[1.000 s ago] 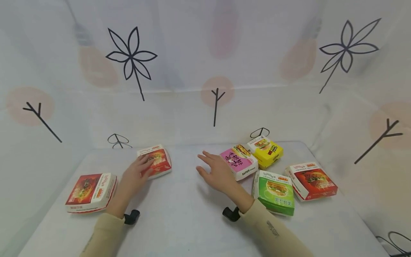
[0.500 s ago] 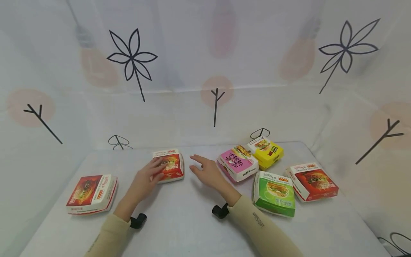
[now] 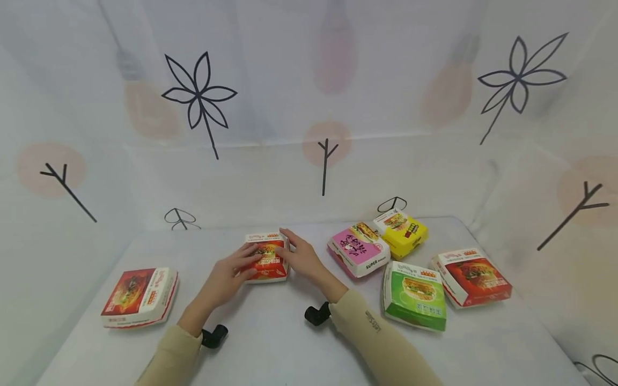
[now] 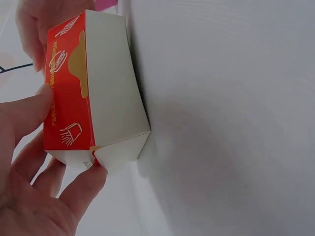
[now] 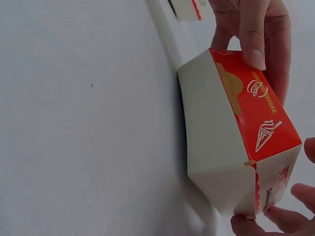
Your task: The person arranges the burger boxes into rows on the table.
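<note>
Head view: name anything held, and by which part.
The central red box, by its left end, in the left hand; right hand at its right end, grip unclear.

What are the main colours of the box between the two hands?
The box is mainly red and white, best seen in the left wrist view.

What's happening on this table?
Someone's left hand holds the left side of a red-and-white burger box on the table; their right hand touches its right side. A second red box lies to the left. A pink box, yellow box, green box and third red box lie to the right.
</note>
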Demonstrator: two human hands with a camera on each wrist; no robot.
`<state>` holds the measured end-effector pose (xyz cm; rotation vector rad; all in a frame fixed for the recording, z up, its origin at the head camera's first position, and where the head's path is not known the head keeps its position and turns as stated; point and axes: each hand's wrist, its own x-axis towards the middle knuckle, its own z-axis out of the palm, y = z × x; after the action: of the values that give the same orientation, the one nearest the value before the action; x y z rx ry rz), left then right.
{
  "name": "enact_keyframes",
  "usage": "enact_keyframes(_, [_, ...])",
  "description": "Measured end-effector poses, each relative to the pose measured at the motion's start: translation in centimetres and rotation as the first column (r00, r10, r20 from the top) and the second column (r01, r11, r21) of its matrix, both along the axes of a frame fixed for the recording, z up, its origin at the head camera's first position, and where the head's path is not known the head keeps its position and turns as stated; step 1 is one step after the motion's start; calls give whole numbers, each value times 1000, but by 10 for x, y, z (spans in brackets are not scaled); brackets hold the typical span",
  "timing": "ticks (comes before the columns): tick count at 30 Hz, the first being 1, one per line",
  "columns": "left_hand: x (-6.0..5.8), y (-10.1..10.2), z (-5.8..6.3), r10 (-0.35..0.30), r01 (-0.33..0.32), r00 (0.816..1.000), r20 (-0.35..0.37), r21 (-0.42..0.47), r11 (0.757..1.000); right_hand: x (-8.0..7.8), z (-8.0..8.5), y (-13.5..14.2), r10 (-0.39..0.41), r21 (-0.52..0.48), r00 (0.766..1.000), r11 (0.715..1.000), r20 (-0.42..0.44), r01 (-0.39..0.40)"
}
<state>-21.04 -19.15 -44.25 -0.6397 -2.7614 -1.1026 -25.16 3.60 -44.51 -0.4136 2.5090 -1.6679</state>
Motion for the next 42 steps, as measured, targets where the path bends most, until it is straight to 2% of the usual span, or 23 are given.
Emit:
enact_keyframes(4, [-2,1,1,-6,6,1000,10,20,1000,-1,0,-2,-20,12,1000,1000,8,20])
enact_keyframes(7, [-4,1,0,22,-22,1000,-5,18,1000,-1,-1,-1,-33,51,999,998,-4,33])
enact_keyframes(11, [-4,0,1,101,-101,993,-60,6,995,1,-2,3,-41,71,999,997,-10,41])
enact_keyframes(15, [-4,-3,2,197,-201,974,-108,-24,979,3,-3,6,-54,69,998,996,-16,55])
enact_keyframes(19, [-4,-6,3,284,-292,951,-120,-55,955,6,-5,9,-75,74,996,994,-39,78])
enact_keyframes(22, [-4,-9,4,317,-324,943,-102,-61,944,9,-7,12,-93,80,994,992,-60,97])
enact_keyframes(25, [-3,-11,5,304,-309,950,-75,-68,949,11,-8,14,-111,85,990,989,-91,119])
enact_keyframes(29, [0,-11,8,275,-274,961,-2,-89,958,13,-9,16,-124,77,981,988,-151,136])
enact_keyframes(34, [0,-8,8,277,-267,958,80,-117,957,14,-11,16,-121,76,971,987,-208,139])
enact_keyframes(40, [-3,-7,7,255,-242,964,75,-157,958,11,-15,18,-100,137,978,983,-181,126])
enact_keyframes(42, [-4,-7,8,238,-224,969,68,-171,960,8,-13,20,-73,130,984,987,-161,95])
